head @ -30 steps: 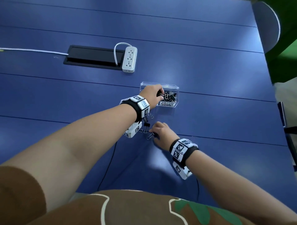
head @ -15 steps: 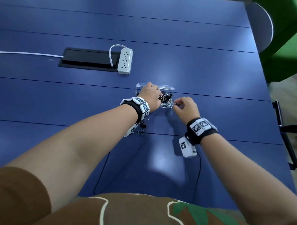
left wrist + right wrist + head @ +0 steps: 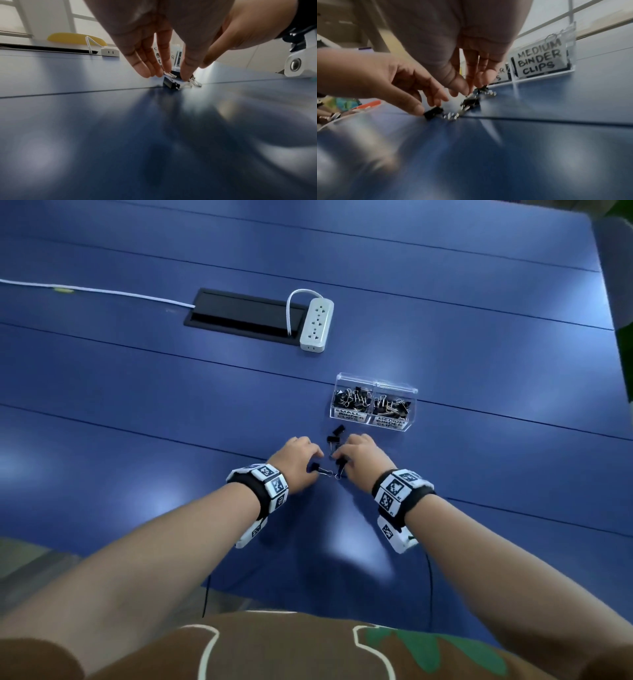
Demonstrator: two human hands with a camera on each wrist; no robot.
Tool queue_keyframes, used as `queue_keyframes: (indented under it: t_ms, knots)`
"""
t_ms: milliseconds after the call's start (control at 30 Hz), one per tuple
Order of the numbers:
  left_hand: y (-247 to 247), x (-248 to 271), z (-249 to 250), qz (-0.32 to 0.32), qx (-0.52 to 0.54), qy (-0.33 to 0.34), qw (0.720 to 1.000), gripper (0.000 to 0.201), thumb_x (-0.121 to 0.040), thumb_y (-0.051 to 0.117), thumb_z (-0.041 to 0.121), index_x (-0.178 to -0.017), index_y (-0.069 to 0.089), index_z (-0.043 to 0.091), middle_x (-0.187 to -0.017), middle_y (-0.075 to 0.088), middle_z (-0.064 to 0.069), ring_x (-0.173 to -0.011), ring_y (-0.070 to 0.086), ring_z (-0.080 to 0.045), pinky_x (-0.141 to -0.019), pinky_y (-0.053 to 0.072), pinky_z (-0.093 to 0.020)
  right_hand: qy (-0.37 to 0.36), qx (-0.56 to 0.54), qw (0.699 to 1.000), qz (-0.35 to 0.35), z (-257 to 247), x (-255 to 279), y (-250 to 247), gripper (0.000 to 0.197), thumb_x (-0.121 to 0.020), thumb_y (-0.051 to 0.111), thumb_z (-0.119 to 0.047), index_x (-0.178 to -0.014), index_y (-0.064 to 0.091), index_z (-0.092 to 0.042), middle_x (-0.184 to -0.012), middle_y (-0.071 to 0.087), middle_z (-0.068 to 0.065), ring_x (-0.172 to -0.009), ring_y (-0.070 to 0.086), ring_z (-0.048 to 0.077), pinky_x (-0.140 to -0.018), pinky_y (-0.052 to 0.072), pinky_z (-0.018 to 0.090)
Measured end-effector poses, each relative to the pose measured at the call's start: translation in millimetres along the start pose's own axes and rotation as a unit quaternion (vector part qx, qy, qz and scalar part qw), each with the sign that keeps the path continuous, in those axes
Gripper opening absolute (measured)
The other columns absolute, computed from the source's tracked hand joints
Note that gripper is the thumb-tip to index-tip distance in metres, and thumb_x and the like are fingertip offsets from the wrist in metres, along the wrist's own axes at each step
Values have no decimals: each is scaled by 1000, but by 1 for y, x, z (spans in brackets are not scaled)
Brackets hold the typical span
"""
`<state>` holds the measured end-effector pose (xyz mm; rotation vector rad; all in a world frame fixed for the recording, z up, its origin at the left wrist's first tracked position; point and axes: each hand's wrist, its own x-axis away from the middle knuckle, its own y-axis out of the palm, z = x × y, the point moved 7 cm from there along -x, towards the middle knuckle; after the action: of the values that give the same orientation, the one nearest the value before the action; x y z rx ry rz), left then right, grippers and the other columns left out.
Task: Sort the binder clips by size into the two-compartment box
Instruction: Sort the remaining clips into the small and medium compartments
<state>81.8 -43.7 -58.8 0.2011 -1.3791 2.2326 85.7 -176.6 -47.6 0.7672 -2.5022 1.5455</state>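
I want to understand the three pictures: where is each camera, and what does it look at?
Head: above, looking down at the table, box, both forearms.
Left wrist: low, along the left hand to a clip.
Right wrist: low, along the right hand; box label visible.
Shared: both wrist views show the opposite hand.

between your hands and the two-compartment box (image 3: 373, 421) at centre frame, loose binder clips (image 3: 334, 440) crowd the path; the power strip (image 3: 317, 325) blocks the upper middle, leaving bare table (image 3: 137, 412) left.
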Motion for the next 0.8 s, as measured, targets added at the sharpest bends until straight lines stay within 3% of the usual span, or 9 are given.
queue_keyframes:
  t_ms: [133,367,533,700,800]
  knots:
    - [16,6,-3,-25,-9,15,1000,40,-86,63,17,-125,55,11,-119,52,-11,-114,50,-26,-101,42,-36,27,26,999,-24,7,9,22,37,-89,46,-6,-122,58,-15,-119,48,11,-120,38,28,-87,49,44]
    - [7,-7,9,-2,-16,34,999,30,-86,61,18,-113,58,8,-114,53,-11,-109,53,-28,-93,44,-34,80,-9,996,39,32,25,19,20,-87,59,-16,-102,55,-5,-115,45,14,-110,44,31,-90,45,40]
    - [-8,-32,21,47,5,25,999,33,-88,59,18,-120,56,11,-121,52,-8,-112,53,-26,-94,49,-42,160,-90,982,51,50,40,16,12,-86,58,-16,-97,53,-12,-109,57,9,-100,54,29,-84,40,31]
    - [-5,-49,33,32,-12,30,999,33,-88,57,12,-121,53,11,-127,50,-6,-112,54,-26,-90,51,-44,214,-116,960,140,74,35,-37,3,-85,58,-19,-85,61,-19,-99,66,5,-88,61,22,-82,49,30]
    - [-3,-52,34,20,-30,31,999,33,-87,56,9,-120,52,10,-128,48,-8,-110,54,-29,-87,51,-44,212,-105,952,195,83,19,-81,7,-85,57,-19,-80,60,-23,-98,67,5,-85,60,19,-79,46,27]
